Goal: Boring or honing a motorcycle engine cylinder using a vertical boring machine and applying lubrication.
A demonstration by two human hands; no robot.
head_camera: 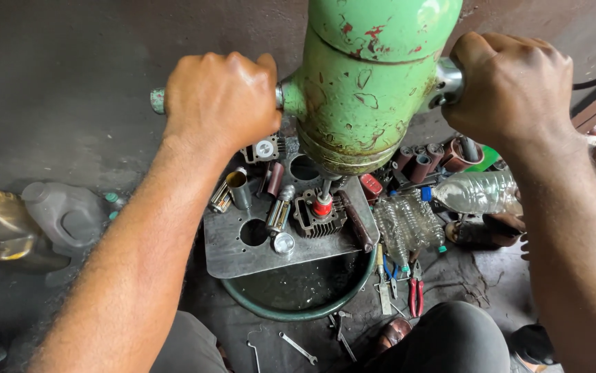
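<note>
The work stood mid-press: the green power tool (374, 83) bore straight down with its red-collared bit (323, 204) in the finned cylinder (318, 220) on the metal plate (242, 252) over a basin (353, 290). By my judgement, steady downward pressure was wanted next. The left hand (222, 97) and right hand (512, 83) were both clenched tight round the side handles.

Two hands: left hand (220, 97), right hand (512, 86); one green drill (374, 76); one metal plate (232, 252); one green basin (298, 304); two clear plastic bottles (481, 192); one grey jug (63, 217); one red-handled pliers (416, 290); one finned cylinder head (318, 217).
</note>
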